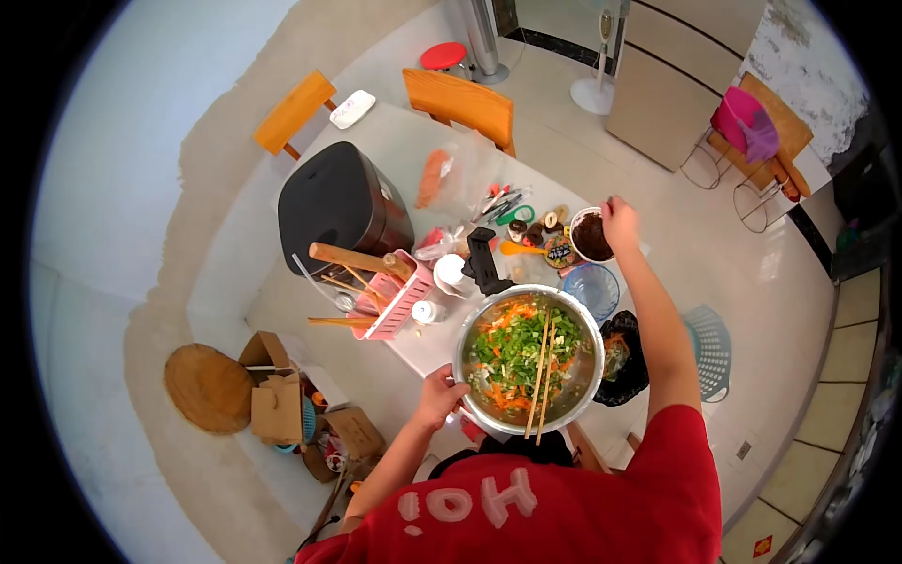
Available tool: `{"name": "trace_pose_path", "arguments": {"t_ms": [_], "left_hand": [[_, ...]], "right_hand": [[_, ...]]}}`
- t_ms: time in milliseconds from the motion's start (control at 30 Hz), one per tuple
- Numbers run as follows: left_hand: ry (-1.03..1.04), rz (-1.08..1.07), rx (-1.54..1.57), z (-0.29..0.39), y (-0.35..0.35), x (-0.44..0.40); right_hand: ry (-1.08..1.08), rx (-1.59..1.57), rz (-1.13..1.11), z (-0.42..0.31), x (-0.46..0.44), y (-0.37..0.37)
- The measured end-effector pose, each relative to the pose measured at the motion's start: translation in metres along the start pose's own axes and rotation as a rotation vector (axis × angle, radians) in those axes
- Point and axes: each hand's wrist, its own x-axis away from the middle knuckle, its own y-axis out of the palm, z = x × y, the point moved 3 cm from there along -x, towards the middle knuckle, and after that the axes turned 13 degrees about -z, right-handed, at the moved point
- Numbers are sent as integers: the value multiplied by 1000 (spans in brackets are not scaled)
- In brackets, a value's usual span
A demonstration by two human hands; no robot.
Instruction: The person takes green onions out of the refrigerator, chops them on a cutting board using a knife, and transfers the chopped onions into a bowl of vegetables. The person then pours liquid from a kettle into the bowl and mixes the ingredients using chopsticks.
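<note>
A large metal bowl point(587, 385) holds chopped greens point(512, 350) and shredded orange vegetable. Two chopsticks point(542, 376) lie across it, their ends over the near rim. My left hand point(440, 399) grips the bowl's left rim, thumb and fingers closed on it. Up at the right, my right hand point(619, 226) is at the edge of a small white bowl point(592, 235) of dark brown stuff, its fingers bent together; what they hold, if anything, is too small to make out. Just below that sits a clear glass bowl point(592, 289).
A black cooker point(329, 207) and a pink basket point(399, 305) of utensils stand on the table's left. A black phone holder point(484, 263) rises behind the metal bowl. A black bag point(625, 362) hangs at the right, near a blue-grey basket point(711, 352). Chairs point(460, 101) stand beyond.
</note>
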Motion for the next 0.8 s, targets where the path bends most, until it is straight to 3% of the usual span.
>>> {"name": "trace_pose_path", "arguments": {"t_ms": [100, 133, 300, 400, 500, 600, 800], "left_hand": [[-7, -1, 3, -8, -7, -14], [5, -32, -12, 0, -9, 28], [5, -19, -12, 7, -4, 26], [14, -50, -10, 21, 1, 42], [15, -66, -11, 16, -1, 29], [12, -68, 3, 20, 9, 23], [24, -67, -1, 29, 16, 25]], "right_hand": [[-23, -166, 124, 26, 32, 1], [12, -228, 141, 0, 74, -33], [168, -519, 115, -5, 90, -16], [9, -353, 263, -24, 96, -43], [-66, -98, 264, -22, 93, -48], [33, -136, 171, -4, 88, -39], [307, -622, 282, 35, 80, -26]]}}
